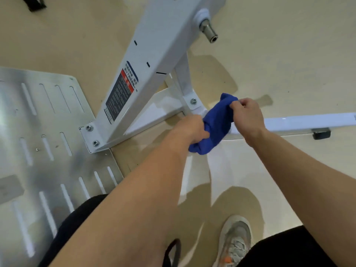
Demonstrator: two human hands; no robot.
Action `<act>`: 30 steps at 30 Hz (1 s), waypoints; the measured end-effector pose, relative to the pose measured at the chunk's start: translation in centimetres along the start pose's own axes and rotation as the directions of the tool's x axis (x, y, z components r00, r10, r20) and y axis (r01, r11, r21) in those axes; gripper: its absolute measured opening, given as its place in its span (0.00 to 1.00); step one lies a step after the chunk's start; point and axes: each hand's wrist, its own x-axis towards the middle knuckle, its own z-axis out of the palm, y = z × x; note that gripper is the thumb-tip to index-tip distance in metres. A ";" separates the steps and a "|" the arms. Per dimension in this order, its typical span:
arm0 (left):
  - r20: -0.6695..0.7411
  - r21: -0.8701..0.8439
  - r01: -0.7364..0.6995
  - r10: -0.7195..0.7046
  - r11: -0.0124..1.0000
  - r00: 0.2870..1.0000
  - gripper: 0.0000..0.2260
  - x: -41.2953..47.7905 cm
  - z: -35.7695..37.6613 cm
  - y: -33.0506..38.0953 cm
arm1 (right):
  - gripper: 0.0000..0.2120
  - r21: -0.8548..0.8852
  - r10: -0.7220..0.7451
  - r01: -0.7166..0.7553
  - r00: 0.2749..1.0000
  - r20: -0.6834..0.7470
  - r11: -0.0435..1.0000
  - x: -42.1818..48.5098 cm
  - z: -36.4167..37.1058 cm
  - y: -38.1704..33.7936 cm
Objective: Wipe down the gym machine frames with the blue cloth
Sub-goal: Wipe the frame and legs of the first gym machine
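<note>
While both hands [189,130] grip it, blue cloth [215,122] covers white frame [154,45]

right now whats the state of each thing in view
blue cloth: bunched, held by both hands
left hand: grips the cloth's lower end
right hand: grips the cloth's upper end
white upright: leaning, bolted to its foot plate
white base bar: lying low over the floor
warning label: stuck flat on the upright
metal plate: flat on the floor
</note>
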 end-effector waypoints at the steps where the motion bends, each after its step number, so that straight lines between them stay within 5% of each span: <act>1: 0.034 0.013 -0.024 0.023 1.000 0.999 0.07 0.2 -0.4 0.7 | 0.06 0.017 -0.009 0.009 1.000 0.014 1.000 -0.2 -1.3 -0.3; 5: -0.087 -0.007 -0.021 0.021 1.000 0.996 0.17 -0.2 -2.4 2.9 | 0.03 -0.017 -0.096 0.100 0.983 0.158 0.995 -1.4 -5.5 -1.0; 8: -0.134 -0.022 -0.238 0.233 0.971 0.963 0.35 -0.6 -3.0 4.3 | 0.07 -0.100 -0.158 0.205 0.922 0.353 0.974 -1.6 -7.3 -1.1; 11: -0.061 0.036 -0.399 0.400 0.916 0.914 0.23 -0.3 -1.9 4.8 | 0.11 -0.134 -0.235 0.337 0.844 0.482 0.932 -1.1 -8.5 -0.6; 15: -0.116 -0.085 -0.299 0.288 0.951 0.951 0.08 0.0 -0.7 4.6 | 0.05 -0.100 -0.312 0.417 0.798 0.515 0.903 0.5 -9.1 1.0; 19: -0.151 -0.035 -0.251 0.244 0.967 0.958 0.11 0.9 -0.4 5.3 | 0.06 -0.152 -0.329 0.479 0.768 0.549 0.865 2.1 -9.2 2.2; 23: -0.178 -0.167 -0.222 0.192 0.961 0.965 0.18 2.0 1.2 4.5 | 0.07 -0.215 -0.271 0.496 0.731 0.626 0.841 4.0 -8.2 3.8; 30: -0.453 -0.225 -0.190 0.070 0.956 0.889 0.27 4.4 3.0 1.8 | 0.09 -0.173 -0.221 0.364 0.812 0.540 0.915 8.3 -6.5 7.6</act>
